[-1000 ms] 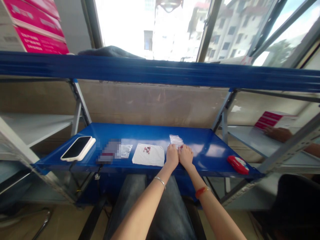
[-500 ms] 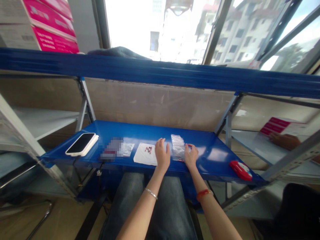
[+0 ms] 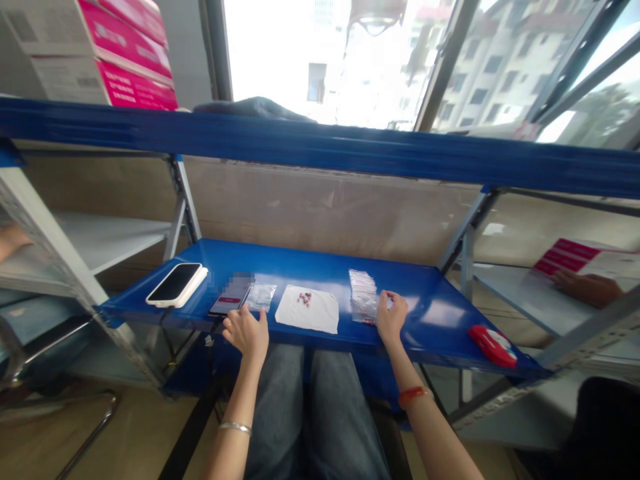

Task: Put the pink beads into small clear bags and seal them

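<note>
My left hand (image 3: 247,331) is at the table's front edge, fingers apart and holding nothing visible. It is close to the lower edge of a phone with a lit screen (image 3: 227,301) and a stack of clear plastic bags (image 3: 261,295). Beside a row of overlapping small clear bags (image 3: 363,290), my right hand (image 3: 393,315) rests with bent fingers, thumb apart, and nothing visible in it. Between my hands lies a white sheet (image 3: 305,318) bearing several small dark red pieces (image 3: 305,299), too small to name.
The blue table (image 3: 310,261) carries a second phone in a white case (image 3: 176,285) at left and a red object (image 3: 493,345) at right. A blue shelf beam (image 3: 320,140) crosses above. Another person's hand (image 3: 587,287) rests by a pink box at far right; part of another shows far left.
My left hand has moved left, from beside the white sheet to the lit phone and bags. My right hand stays by the row of bags. The view has shifted slightly.
</note>
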Motion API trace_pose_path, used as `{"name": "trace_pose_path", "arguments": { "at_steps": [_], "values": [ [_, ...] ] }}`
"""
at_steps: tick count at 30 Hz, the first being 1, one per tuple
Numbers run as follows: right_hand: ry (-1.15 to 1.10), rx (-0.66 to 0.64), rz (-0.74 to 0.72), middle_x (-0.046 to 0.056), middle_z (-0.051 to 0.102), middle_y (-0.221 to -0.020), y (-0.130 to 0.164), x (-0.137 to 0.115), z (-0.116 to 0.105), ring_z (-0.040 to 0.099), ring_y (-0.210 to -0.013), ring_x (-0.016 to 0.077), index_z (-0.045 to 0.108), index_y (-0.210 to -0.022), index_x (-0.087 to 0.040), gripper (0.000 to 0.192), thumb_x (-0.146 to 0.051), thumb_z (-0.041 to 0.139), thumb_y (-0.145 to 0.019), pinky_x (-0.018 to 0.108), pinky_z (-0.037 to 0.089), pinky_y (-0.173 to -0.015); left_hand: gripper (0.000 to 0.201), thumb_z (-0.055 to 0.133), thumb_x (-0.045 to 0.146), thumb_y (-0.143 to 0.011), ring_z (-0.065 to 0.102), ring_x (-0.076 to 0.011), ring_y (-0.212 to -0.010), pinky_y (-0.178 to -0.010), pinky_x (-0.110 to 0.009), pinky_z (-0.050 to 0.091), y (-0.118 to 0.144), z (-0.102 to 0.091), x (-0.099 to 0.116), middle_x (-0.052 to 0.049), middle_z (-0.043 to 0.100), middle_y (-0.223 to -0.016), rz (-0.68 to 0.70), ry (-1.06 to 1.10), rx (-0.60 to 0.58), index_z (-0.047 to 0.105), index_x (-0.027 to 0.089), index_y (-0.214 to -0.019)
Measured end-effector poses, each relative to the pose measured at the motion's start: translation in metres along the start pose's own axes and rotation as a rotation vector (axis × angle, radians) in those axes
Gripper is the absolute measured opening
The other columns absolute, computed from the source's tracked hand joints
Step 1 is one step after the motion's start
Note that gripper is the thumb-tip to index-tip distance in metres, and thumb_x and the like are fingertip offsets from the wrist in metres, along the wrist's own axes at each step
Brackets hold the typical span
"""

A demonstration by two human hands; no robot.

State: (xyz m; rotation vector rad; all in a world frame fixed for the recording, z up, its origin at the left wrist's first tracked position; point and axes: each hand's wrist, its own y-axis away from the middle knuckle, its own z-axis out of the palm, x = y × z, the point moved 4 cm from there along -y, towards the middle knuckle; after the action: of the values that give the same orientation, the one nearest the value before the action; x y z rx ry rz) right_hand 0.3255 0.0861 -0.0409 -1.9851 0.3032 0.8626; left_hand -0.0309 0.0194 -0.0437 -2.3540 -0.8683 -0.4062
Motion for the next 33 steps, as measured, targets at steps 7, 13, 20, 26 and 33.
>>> {"name": "trace_pose_path", "arguments": {
  "at_steps": [7,13,20,26,33],
  "values": [
    [0.036,-0.052,-0.071,0.015,0.062,-0.089,0.003,-0.008,-0.001,0.051,-0.089,0.0268,0.06,-0.085,-0.013,0.036,-0.041,0.038,-0.083,0.04,0.037,-0.084,0.041,0.049,0.041,-0.081,0.048,-0.0314,-0.098,-0.078,-0.04,0.035,0.001,-0.001,0.001,-0.014,0.057,-0.099,0.048,-0.027,-0.062,0.06,0.016,-0.112],
    [0.028,-0.062,-0.074,0.016,0.062,-0.091,0.004,-0.009,-0.003,0.051,-0.091,0.0274,0.059,-0.085,-0.013,0.033,-0.038,0.038,-0.082,0.04,0.036,-0.085,0.028,0.057,0.035,-0.077,0.05,-0.0311,-0.094,-0.073,-0.038,0.037,-0.006,0.001,-0.006,-0.013,0.059,-0.096,0.009,0.143,-0.088,0.069,0.023,-0.099],
    [0.029,-0.08,-0.133,0.015,0.062,-0.091,0.006,-0.012,-0.003,0.051,-0.09,0.0261,0.058,-0.086,-0.013,0.032,-0.038,0.038,-0.083,0.04,0.036,-0.087,0.02,0.056,0.028,-0.08,0.052,-0.0279,-0.087,-0.068,-0.035,0.039,-0.005,0.0,-0.004,-0.011,0.061,-0.092,0.07,0.182,-0.049,0.072,0.022,-0.089],
    [0.032,-0.072,-0.147,0.016,0.062,-0.09,0.006,-0.015,-0.005,0.052,-0.09,0.0259,0.059,-0.084,-0.012,0.032,-0.037,0.04,-0.083,0.039,0.037,-0.086,0.021,0.053,0.031,-0.083,0.052,-0.0281,-0.092,-0.059,-0.031,0.041,-0.002,-0.001,-0.003,-0.011,0.06,-0.093,0.056,0.161,-0.082,0.07,0.023,-0.092],
    [0.023,-0.069,-0.137,0.015,0.062,-0.089,0.007,-0.016,-0.007,0.052,-0.09,0.0268,0.059,-0.083,-0.013,0.031,-0.037,0.041,-0.081,0.041,0.037,-0.086,0.031,0.049,0.035,-0.084,0.051,-0.0305,-0.095,-0.058,-0.033,0.042,-0.004,0.003,-0.004,-0.013,0.061,-0.095,0.055,0.098,-0.118,0.067,0.021,-0.106]
  ]
}}
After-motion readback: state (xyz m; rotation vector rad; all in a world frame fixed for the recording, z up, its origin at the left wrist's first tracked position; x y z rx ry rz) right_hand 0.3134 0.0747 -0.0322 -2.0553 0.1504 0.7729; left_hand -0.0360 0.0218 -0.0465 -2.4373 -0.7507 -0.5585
